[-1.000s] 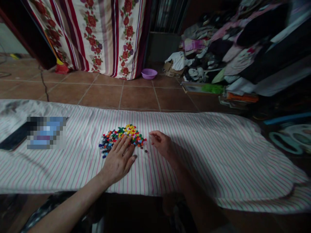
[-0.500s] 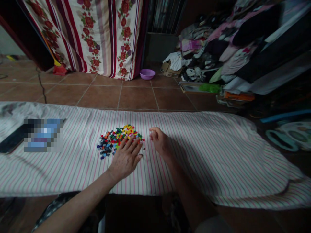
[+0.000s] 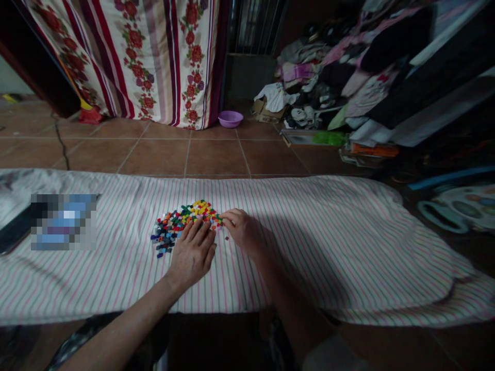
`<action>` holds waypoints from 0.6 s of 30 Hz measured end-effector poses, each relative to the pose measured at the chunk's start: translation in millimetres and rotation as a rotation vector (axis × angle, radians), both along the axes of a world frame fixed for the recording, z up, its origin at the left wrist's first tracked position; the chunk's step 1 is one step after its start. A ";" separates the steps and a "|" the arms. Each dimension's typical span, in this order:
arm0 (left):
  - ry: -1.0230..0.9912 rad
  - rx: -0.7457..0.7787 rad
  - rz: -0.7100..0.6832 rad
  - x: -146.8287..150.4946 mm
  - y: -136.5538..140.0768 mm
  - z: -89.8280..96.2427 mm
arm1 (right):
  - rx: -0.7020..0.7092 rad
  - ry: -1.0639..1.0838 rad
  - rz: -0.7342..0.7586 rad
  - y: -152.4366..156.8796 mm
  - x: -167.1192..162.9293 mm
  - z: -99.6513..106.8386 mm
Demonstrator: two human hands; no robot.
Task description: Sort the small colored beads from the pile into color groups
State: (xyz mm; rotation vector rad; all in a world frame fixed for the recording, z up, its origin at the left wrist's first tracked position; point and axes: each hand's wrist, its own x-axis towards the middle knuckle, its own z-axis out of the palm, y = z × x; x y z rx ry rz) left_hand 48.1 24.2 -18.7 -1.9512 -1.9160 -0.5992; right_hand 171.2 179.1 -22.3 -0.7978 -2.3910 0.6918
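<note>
A heap of small plastic bricks (image 3: 165, 236) in many colours lies on the striped cloth (image 3: 317, 247). Dark blue, grey and black ones gather at its left, yellow and green ones at the far side. My left hand (image 3: 190, 252) rests palm down over the near right part, fingers stretched out, covering some bricks. At the right edge of the heap, my right hand (image 3: 243, 232) has thumb and forefinger pinched together beside green bricks; what is between the fingertips is too small to make out. One dark brick (image 3: 227, 238) lies apart, below the right fingertips.
On the left of the cloth lies a dark phone-like slab (image 3: 17, 226) beside a blurred-out patch (image 3: 64, 221). Beyond the cloth are a tiled floor (image 3: 154, 149), a floral curtain (image 3: 162, 62), a purple basin (image 3: 231, 119) and a clothes pile (image 3: 309, 72).
My right hand has moved left to the heap's right edge, its fingers now pinched there. My left hand stays flat on the bricks, slid slightly toward me. The whole view has shifted a little.
</note>
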 end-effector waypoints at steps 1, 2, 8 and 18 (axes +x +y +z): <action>0.006 0.003 0.000 0.2 0.0 0.7 | 0.014 -0.012 -0.007 -0.5 -1.1 0.4; 0.010 0.003 -0.001 0.4 0.0 1.2 | 0.028 -0.024 -0.014 -1.2 -2.1 1.3; 0.007 -0.005 -0.003 1.0 0.1 -0.2 | 0.111 -0.109 -0.107 -7.6 -6.8 10.6; 0.012 -0.004 -0.016 0.9 0.6 0.7 | 0.054 -0.038 -0.049 -8.6 -16.8 2.7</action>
